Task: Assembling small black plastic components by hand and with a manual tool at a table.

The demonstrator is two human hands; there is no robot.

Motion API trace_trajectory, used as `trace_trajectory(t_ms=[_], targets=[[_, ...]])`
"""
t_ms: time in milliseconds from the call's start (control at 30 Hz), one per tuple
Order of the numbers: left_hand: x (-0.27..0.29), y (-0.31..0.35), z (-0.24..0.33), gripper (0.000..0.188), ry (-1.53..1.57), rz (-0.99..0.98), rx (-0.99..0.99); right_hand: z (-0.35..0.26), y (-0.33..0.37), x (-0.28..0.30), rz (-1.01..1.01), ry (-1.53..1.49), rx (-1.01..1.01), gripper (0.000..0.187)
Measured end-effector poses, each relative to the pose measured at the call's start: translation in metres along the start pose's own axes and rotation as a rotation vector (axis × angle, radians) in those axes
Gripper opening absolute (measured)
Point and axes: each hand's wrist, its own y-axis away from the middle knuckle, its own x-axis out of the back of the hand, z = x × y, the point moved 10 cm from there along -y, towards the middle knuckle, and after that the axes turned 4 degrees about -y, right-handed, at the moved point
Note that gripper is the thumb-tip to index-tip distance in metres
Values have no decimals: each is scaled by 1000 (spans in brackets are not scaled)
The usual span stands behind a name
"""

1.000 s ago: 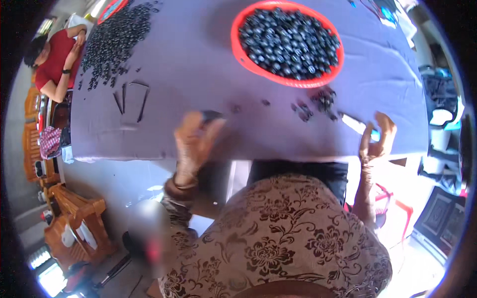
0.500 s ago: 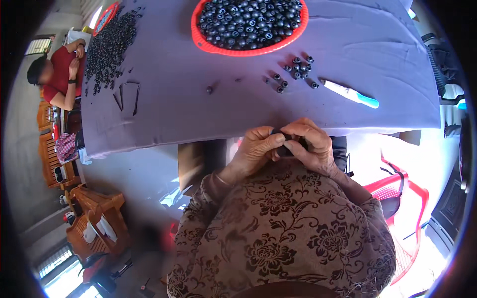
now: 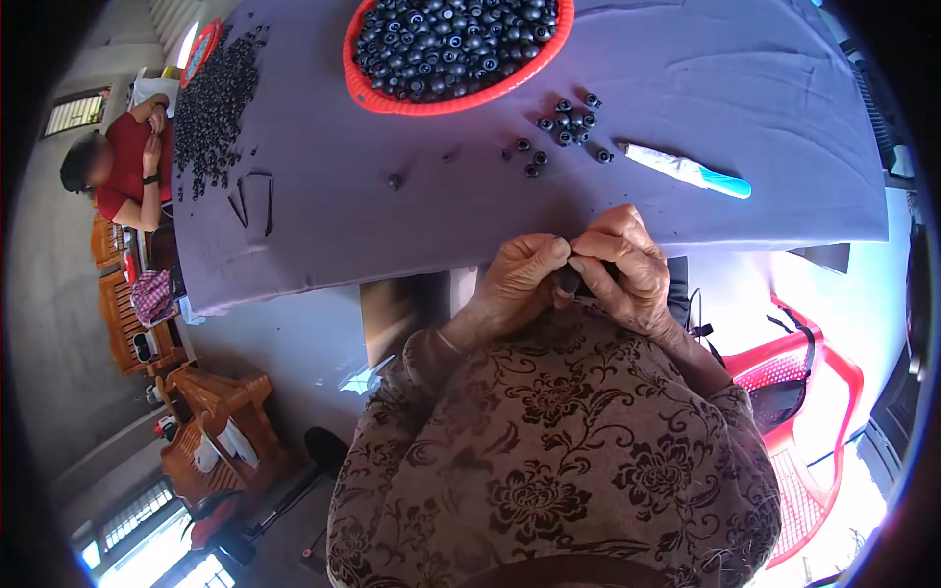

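Observation:
My left hand [image 3: 518, 278] and my right hand [image 3: 627, 269] meet at the near edge of the table. Between their fingertips is a small round black piece [image 3: 568, 280], mostly covered by the fingers. Thumb and fingers of both hands are closed around it. On the cloth beyond lies a loose cluster of small black hollow round parts [image 3: 566, 120], with a few more [image 3: 530, 171] beside it. A knife-like tool [image 3: 681, 169] with a whitish wrapped body and a blue end rests to the right of them.
A red basket [image 3: 358, 96] full of black round parts stands on the purple tablecloth [image 3: 333, 196]. Farther left are a heap of small black pieces [image 3: 216, 113] and thin dark strips [image 3: 257, 201]. A person in red [image 3: 127, 162] sits at the left. A red plastic chair [image 3: 843, 382] stands at right.
The view has shifted, so the table's things appear farther left. My right hand's fingers have risen and changed their hold, and more of the black piece shows between my hands.

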Motion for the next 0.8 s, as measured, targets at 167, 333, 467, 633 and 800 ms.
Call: trace_trajectory(t_ms=[167,333,467,633,800], targets=[[2,2,59,18,-566,258,-404,6,-5,14,28,263,10,20],[2,2,109,23,-1489,536,-924,38,3,37,134,333,-110,23],[3,-10,105,21,-1563,524,-959,44,5,35,146,426,-69,23],[7,-9,101,20,-1577,549,-1008,41,6,25,117,575,-13,25],[-2,-1,99,21,-1721,580,-1118,38,5,20,98,654,12,26]])
